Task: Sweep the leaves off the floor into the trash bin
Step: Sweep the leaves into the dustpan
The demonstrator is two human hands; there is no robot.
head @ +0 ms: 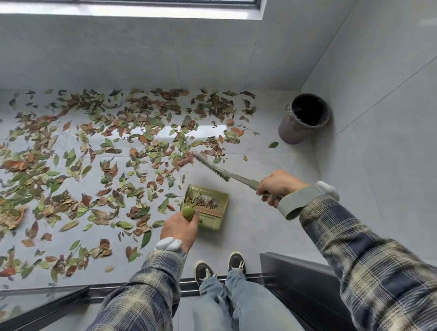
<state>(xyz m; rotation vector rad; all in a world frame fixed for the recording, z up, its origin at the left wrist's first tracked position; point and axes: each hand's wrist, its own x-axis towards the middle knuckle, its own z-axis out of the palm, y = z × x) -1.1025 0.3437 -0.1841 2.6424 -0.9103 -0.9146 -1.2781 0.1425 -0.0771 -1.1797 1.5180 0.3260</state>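
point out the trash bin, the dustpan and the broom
trash bin (pixel 291 131), head view, outer wall
dustpan (pixel 212 222), head view, bare green wall
broom (pixel 213 168), head view, toothed part of the shaft

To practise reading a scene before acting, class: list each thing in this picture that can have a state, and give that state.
leaves: scattered across the floor, mostly unswept.
dustpan: held by its handle, a few leaves inside.
broom: gripped, far end at the edge of the leaves.
trash bin: upright in the corner, open-topped, dark liner.
left hand: grips the dustpan handle.
right hand: grips the broom handle.
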